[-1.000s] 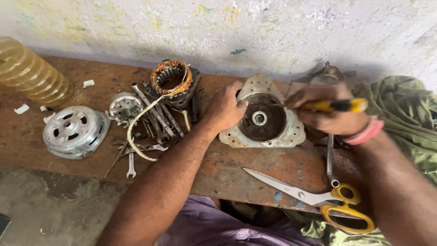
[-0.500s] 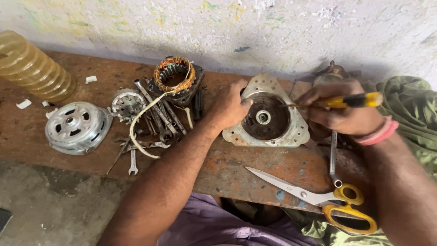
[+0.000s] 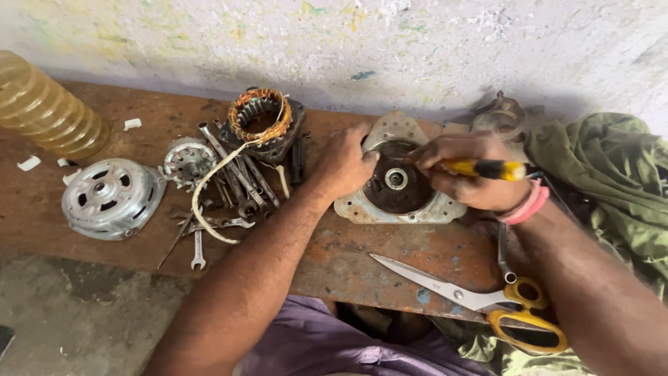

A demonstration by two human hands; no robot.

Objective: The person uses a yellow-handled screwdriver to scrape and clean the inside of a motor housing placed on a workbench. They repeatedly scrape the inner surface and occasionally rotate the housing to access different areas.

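— So where is the motor end cover [image 3: 398,182] now?

— It lies flat on the wooden bench [image 3: 334,257], near the wall. It looks taken off the motor already, with its dark round middle and small shiny bearing facing up.

— What are the hands doing?

— The left hand [image 3: 348,163] has its fingers curled over the cover's left edge. The right hand [image 3: 467,179] is closed around a screwdriver [image 3: 483,168] with a yellow and black handle. Its tip is hidden, so I cannot tell what is left to undo.

— What else is around?

— To the left sits the copper-wound stator [image 3: 263,120], then a heap of spanners [image 3: 229,184], then another round metal cover [image 3: 111,198]. Yellow-handled scissors [image 3: 487,303] lie just in front, close under the right arm. A green cloth [image 3: 605,181] is bunched up on the right.
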